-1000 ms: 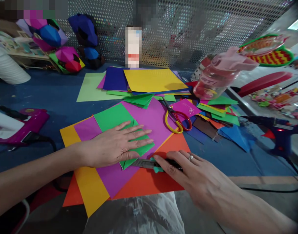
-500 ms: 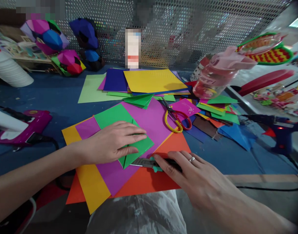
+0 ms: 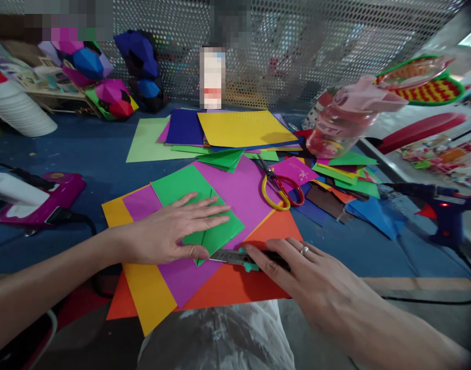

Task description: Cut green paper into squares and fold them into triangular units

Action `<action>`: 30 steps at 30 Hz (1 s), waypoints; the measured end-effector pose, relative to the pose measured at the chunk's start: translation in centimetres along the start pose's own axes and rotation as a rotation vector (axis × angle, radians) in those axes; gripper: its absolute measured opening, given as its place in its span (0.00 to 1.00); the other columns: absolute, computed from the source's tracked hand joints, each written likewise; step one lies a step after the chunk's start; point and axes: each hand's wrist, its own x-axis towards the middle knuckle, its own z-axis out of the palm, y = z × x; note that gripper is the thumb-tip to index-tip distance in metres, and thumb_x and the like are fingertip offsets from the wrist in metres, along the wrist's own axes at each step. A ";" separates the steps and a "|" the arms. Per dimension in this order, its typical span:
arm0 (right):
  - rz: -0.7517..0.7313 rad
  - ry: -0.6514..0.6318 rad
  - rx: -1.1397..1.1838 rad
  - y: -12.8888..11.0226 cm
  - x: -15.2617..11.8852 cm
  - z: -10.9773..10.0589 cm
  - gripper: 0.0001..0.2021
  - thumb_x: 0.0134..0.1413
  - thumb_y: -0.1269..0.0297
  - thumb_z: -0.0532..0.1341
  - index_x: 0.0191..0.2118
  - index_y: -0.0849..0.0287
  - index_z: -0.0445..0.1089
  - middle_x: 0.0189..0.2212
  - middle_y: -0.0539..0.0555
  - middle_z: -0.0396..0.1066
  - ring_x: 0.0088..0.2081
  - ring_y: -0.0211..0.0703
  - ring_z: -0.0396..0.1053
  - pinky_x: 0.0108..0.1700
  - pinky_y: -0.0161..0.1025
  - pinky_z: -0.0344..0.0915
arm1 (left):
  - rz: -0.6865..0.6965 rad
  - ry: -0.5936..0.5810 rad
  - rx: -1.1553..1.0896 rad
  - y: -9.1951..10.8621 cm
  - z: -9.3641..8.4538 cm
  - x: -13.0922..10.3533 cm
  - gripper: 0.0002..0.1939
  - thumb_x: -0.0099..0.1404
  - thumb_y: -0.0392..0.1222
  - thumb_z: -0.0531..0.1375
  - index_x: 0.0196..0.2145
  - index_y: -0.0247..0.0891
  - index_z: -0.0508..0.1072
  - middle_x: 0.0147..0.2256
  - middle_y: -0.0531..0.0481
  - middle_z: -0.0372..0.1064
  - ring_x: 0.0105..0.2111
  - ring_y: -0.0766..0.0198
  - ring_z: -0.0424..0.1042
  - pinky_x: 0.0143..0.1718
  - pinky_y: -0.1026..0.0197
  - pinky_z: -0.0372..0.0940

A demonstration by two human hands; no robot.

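My left hand (image 3: 181, 226) lies flat with spread fingers on a folded green paper (image 3: 174, 185), its thumb at the paper's lower corner. In my right hand (image 3: 297, 267) is a box cutter (image 3: 241, 258) with a teal slider; its blade is out and points left, the tip by my left thumb and the green paper's lower edge. Whether the tip is inside the fold I cannot tell. Beneath lie a purple sheet (image 3: 181, 280), a yellow-orange sheet (image 3: 146, 303) and a red-orange sheet (image 3: 235, 288), which overhang the table's front edge.
Scissors (image 3: 277, 187) lie right of the green paper. Behind are stacked coloured sheets (image 3: 247, 128); paper scraps (image 3: 347, 174) and a pink bottle (image 3: 339, 118) stand right. A glue gun (image 3: 446, 208) is far right, a magenta device (image 3: 61, 198) with a cord left.
My left hand has spread its fingers, and its thumb has slid down to the green paper's lower corner near the blade. The right hand and box cutter have barely moved.
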 end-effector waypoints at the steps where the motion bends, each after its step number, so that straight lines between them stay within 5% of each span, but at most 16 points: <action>1: -0.009 0.002 -0.010 0.1 0.1 -0.2 0.40 0.44 0.80 0.53 0.68 0.67 0.56 0.48 0.62 0.70 0.40 0.50 0.71 0.37 0.45 0.72 | -0.001 -0.002 -0.001 0.0 0.0 0.0 0.37 0.74 0.65 0.51 0.74 0.54 0.45 0.74 0.50 0.40 0.74 0.49 0.36 0.71 0.36 0.29; 11: -0.025 -0.013 -0.022 0.2 1.1 0.0 0.45 0.38 0.79 0.56 0.69 0.64 0.55 0.46 0.60 0.71 0.35 0.49 0.72 0.34 0.46 0.70 | 0.063 0.037 -0.004 -0.6 -0.1 0.2 0.29 0.77 0.60 0.51 0.71 0.59 0.54 0.73 0.51 0.45 0.73 0.48 0.45 0.71 0.36 0.36; 20: -0.024 0.012 -0.030 0.1 1.5 -0.4 0.43 0.37 0.79 0.57 0.66 0.66 0.59 0.45 0.59 0.72 0.33 0.48 0.72 0.32 0.46 0.69 | 0.012 -0.068 0.031 -0.5 -0.2 0.3 0.32 0.76 0.62 0.49 0.72 0.64 0.44 0.75 0.55 0.33 0.74 0.49 0.35 0.70 0.32 0.31; 30: -0.021 0.002 -0.018 -0.2 0.8 -0.2 0.43 0.39 0.79 0.56 0.68 0.66 0.56 0.46 0.59 0.71 0.36 0.46 0.70 0.34 0.43 0.69 | 0.029 -0.003 0.034 -0.5 0.0 0.1 0.31 0.76 0.61 0.50 0.72 0.65 0.45 0.75 0.55 0.35 0.74 0.49 0.38 0.71 0.36 0.33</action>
